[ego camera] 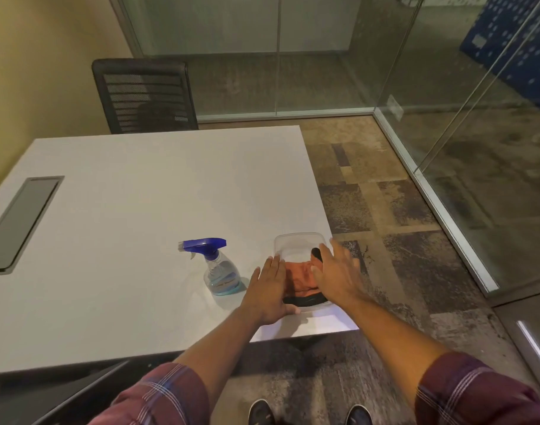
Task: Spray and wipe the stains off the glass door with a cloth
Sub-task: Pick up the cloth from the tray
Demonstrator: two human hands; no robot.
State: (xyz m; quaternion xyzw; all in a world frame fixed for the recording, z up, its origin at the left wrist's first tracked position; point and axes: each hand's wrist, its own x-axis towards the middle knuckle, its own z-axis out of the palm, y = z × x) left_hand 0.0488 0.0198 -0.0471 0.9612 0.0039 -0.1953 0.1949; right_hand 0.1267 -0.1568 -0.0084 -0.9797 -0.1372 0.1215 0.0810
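A clear plastic container (296, 242) sits at the near right corner of the white table (140, 210). Inside it lies an orange cloth (299, 279) with a black edge. My left hand (268, 289) rests flat against the container's left side, fingers straight. Over the container's right side my right hand (339, 276) is spread, its fingers extended and slightly blurred, partly hiding the cloth. A clear spray bottle (221, 271) with a blue trigger head stands upright just left of my left hand. The glass door (477, 133) stands to the right, across the carpet.
A black mesh chair (146, 96) stands at the table's far side. A grey cable hatch (23, 219) is set into the table at left. Glass partitions (262, 56) enclose the room, with patterned carpet (385, 210) between table and glass. My shoes (262, 414) show below.
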